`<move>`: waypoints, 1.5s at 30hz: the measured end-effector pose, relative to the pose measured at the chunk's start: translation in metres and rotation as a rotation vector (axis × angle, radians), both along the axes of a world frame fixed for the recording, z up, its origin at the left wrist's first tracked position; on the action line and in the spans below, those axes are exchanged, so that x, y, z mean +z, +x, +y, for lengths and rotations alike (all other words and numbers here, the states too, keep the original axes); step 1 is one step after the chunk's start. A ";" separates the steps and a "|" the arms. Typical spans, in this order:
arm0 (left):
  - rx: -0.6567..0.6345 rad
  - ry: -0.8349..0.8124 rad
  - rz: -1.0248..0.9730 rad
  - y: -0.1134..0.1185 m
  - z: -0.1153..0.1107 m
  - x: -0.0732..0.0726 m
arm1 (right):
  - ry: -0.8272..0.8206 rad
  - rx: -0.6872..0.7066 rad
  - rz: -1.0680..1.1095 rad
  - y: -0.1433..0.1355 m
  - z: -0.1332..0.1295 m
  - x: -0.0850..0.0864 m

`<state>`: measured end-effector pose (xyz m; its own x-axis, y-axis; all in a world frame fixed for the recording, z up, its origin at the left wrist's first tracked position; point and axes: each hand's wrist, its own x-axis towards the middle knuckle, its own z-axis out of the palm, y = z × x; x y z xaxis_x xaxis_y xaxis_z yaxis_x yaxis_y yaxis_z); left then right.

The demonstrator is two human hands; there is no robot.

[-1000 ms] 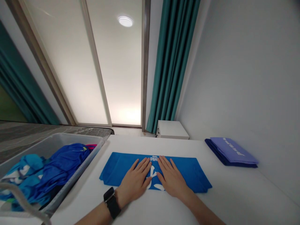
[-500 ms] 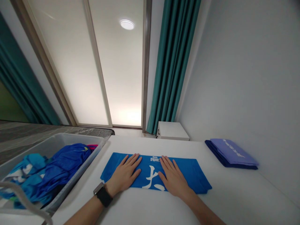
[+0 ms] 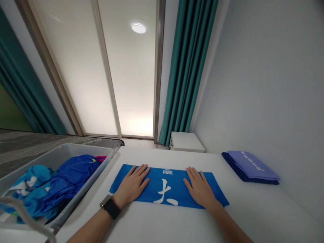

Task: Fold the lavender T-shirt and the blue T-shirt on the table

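Note:
A blue folded cloth (image 3: 174, 187) with white lettering lies flat on the white table (image 3: 162, 224), wider than it is deep. On its left part rests my left hand (image 3: 133, 185), palm down with fingers spread, a dark watch on that wrist. My right hand (image 3: 199, 187) lies palm down on the cloth's right part, its fingers stretched out. Between the hands the word PEAK and a large white character show. Neither hand grips anything.
At the left stands a grey plastic bin (image 3: 86, 182) holding crumpled blue and teal clothes (image 3: 68, 179). Folded purple and navy cloths (image 3: 253, 167) lie at the table's right, near the wall. Beyond the table's far edge is a white cabinet (image 3: 186, 141).
My right hand has slid to the right across the cloth, uncovering more of its middle. My left hand has shifted slightly left.

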<state>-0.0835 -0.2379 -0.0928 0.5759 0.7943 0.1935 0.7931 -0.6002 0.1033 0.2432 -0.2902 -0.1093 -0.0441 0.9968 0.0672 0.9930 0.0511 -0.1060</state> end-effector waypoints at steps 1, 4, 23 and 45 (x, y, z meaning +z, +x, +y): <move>0.022 0.002 -0.007 -0.003 0.002 -0.001 | -0.002 0.000 0.001 0.000 0.000 -0.001; 0.105 -0.011 -0.027 -0.015 0.010 -0.004 | -0.021 -0.020 0.000 0.002 0.002 -0.002; 0.058 -0.018 -0.265 -0.031 0.042 -0.004 | 0.131 -0.031 0.077 0.076 0.025 -0.004; 0.079 0.184 -0.144 -0.009 0.015 0.023 | 0.244 -0.131 -0.109 0.042 0.013 0.017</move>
